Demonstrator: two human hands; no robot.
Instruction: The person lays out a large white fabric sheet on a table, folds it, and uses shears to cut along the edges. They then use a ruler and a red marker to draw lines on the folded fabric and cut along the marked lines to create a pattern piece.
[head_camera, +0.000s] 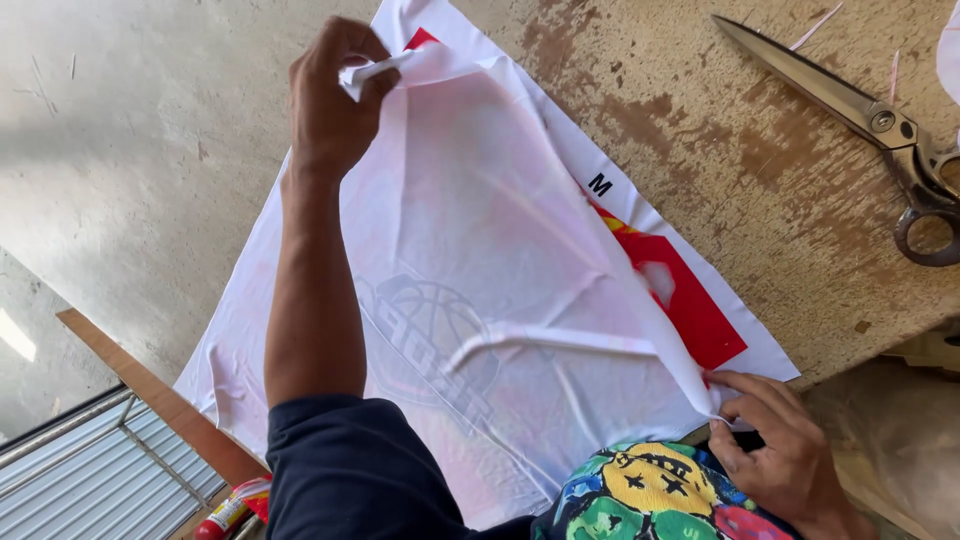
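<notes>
Pinching opposite corners of a thin white printed fabric panel (480, 260) spread on the worn wooden table (760, 170): left hand (335, 95) far, right hand (775, 440) near, both grips closed on cloth. Steel scissors (860, 115) cut off at right edge; faint print hard to make out.

Bright, even daylight fills the view, strongest on the thin white printed fabric sheet (480, 250), which glows slightly washed-out and lets its print show through. The worn, brown-stained wooden tabletop (720, 150) is sharp, with soft shadows. The large steel scissors (860, 110) glint. Focus softens toward the lower edge.
</notes>
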